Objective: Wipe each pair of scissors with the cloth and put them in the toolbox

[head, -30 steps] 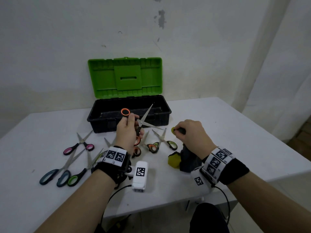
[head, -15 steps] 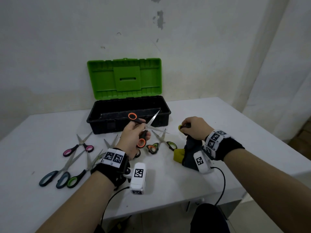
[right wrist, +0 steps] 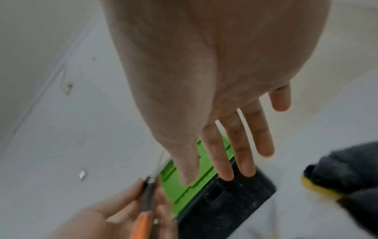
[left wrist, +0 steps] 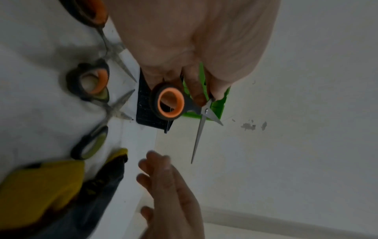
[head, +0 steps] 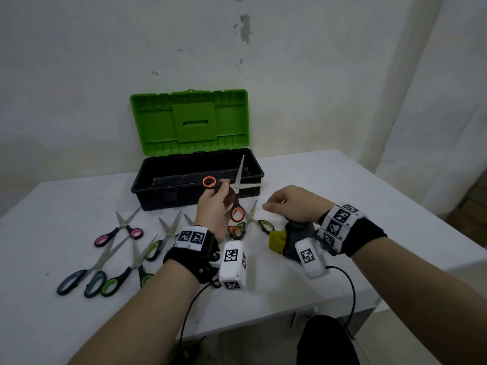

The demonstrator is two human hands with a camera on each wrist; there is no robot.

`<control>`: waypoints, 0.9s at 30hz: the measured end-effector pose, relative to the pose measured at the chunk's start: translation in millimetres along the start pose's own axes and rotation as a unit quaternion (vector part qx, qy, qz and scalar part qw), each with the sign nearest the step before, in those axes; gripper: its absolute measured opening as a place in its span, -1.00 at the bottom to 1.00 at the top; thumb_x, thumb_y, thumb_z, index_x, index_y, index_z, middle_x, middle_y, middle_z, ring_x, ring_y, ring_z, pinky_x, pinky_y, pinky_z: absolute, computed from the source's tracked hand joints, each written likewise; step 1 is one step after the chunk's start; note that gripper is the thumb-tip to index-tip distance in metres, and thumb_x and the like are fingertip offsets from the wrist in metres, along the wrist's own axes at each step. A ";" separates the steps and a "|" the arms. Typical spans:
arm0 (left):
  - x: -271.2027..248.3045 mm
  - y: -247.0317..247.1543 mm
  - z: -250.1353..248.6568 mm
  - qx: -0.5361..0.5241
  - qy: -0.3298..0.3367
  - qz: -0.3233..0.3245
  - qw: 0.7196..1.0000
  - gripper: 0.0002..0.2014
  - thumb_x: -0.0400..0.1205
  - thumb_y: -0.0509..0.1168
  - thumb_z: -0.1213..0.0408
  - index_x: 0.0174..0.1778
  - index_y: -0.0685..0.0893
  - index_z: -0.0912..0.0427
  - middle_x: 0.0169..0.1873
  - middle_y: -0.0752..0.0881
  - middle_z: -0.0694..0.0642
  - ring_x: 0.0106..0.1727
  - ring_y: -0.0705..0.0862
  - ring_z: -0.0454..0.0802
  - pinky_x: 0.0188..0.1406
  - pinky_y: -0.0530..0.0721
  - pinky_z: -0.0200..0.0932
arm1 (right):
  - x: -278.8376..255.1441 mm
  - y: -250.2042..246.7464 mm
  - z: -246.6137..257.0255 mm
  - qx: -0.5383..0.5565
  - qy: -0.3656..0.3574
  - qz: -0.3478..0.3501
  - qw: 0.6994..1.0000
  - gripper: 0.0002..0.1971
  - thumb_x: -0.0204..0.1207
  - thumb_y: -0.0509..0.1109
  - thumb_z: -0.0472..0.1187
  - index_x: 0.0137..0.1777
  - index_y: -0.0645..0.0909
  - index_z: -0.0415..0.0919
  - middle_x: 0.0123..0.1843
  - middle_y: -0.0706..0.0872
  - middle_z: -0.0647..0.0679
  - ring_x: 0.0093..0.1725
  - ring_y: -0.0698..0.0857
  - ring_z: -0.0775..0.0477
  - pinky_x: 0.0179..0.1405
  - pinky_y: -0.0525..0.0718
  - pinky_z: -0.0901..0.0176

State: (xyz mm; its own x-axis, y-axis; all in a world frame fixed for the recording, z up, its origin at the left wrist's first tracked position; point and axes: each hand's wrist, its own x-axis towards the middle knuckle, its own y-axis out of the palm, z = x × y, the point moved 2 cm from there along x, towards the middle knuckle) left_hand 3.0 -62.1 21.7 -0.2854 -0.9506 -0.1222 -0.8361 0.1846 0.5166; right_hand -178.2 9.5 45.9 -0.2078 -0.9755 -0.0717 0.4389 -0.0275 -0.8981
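My left hand grips the orange-and-black scissors by the handles, blades spread, one tip pointing up in front of the toolbox. The left wrist view shows the orange ring under my curled fingers. The black toolbox stands open with its green lid upright against the wall. My right hand hovers just right of the scissors with straight fingers and holds nothing. The grey-and-yellow cloth lies crumpled on the table under my right wrist, also visible as cloth.
Several scissors lie on the white table: a pink-handled pair, a blue-grey pair, green-handled pairs, and orange and green ones below my left hand. The table's front edge is close to my body.
My right hand has let go of the cloth, which now rests on the table, and spread its fingers. My left hand lifted the scissors toward the toolbox and turned a blade upward.
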 end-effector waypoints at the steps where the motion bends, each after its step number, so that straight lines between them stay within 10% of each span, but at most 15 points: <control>1: 0.3 3.6 -0.2 -0.014 -0.009 -0.001 1.000 -0.93 0.72 0.33 0.23 -0.02 0.72 0.06 -0.23 0.82 0.00 -0.19 0.78 -0.13 -0.19 0.71 -0.11 | -4.7 -0.4 10.4 0.060 -0.021 0.009 0.998 -0.58 0.51 0.26 0.36 0.00 0.70 0.07 -0.06 0.76 0.09 -0.06 0.71 0.05 0.07 0.65 0.11; 8: -2.4 15.6 2.1 -0.083 -0.049 0.009 0.995 -0.94 0.70 0.35 0.29 -0.01 0.69 0.03 -0.27 0.80 0.00 -0.21 0.74 -0.11 -0.24 0.67 -0.14 | -7.7 7.3 46.0 0.244 -0.067 -0.007 0.967 -0.80 0.60 0.42 -0.12 -0.03 0.72 -0.29 -0.22 0.82 -0.09 -0.33 0.78 0.02 -0.32 0.60 0.31; 11: 3.4 -1.5 -6.2 -0.049 -0.005 -0.025 0.999 -0.92 0.69 0.35 0.31 -0.01 0.72 0.03 -0.20 0.78 0.01 -0.20 0.71 -0.11 -0.16 0.62 -0.18 | -3.0 4.8 41.9 0.237 -0.059 -0.004 0.970 -0.84 0.62 0.39 -0.13 -0.07 0.71 -0.21 -0.22 0.83 -0.18 -0.30 0.79 -0.02 -0.20 0.64 0.05; 19: 3.6 -32.2 -25.3 0.194 0.044 0.029 0.979 -0.87 0.63 0.44 0.27 0.00 0.83 0.22 -0.19 0.82 0.08 -0.30 0.69 -0.07 -0.10 0.70 -0.17 | 5.5 2.4 42.1 0.217 -0.040 -0.076 0.972 -0.87 0.59 0.42 -0.12 -0.06 0.73 -0.17 -0.36 0.80 -0.01 -0.39 0.75 0.12 -0.38 0.51 0.39; 27: -0.8 -25.2 -21.1 0.161 -0.002 0.059 0.985 -0.85 0.58 0.50 0.30 0.02 0.81 0.26 -0.31 0.81 0.01 -0.34 0.72 -0.18 -0.24 0.72 -0.29 | 11.8 20.5 56.7 0.298 -0.027 -0.111 0.948 -0.89 0.58 0.44 -0.18 -0.11 0.71 -0.21 -0.35 0.80 -0.18 -0.41 0.72 -0.01 -0.22 0.71 -0.02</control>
State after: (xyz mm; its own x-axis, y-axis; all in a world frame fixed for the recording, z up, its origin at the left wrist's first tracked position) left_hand 34.2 -71.2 26.7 -0.3901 -0.9172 -0.0803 -0.9024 0.3636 0.2310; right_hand -122.1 -14.9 51.2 -0.3148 -0.9405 0.1275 0.8086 -0.3361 -0.4830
